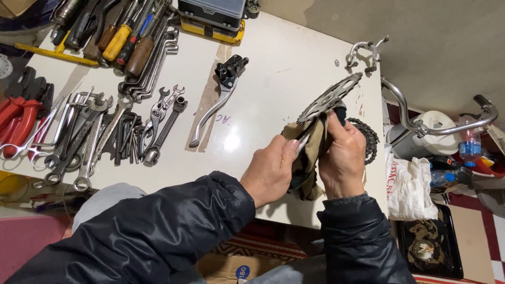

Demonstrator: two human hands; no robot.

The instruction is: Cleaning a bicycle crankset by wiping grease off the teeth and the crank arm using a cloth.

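Right now both hands are closed on the same bundle above the near edge of the white table (294, 58). The left hand (271, 171) is curled tight, its fingers pinching a fold of the rag (307, 168) against the lower edge of the sprocket cluster (329, 98). The right hand (343, 160) wraps the rag from the other side, thumb laid over the cloth, so the cloth sits between both palms and hangs down below them.

The sprocket cluster sticks up and away from the grip, tilted, its upper toothed rim free of the cloth. It is a stack of flat grey metal discs with pointed teeth and cut-out holes, dull and a little grimy. The rag is soft, crumpled, tan with darker stains.

Just beyond the right hand, partly hidden by it, a dark coiled chain (368, 138) lies on the table. Farther off to the left of the grip rests a silver brake lever (215, 102) with a black clamp, and beyond that a spread of steel wrenches (100, 134), then red-handled pliers (18, 118).
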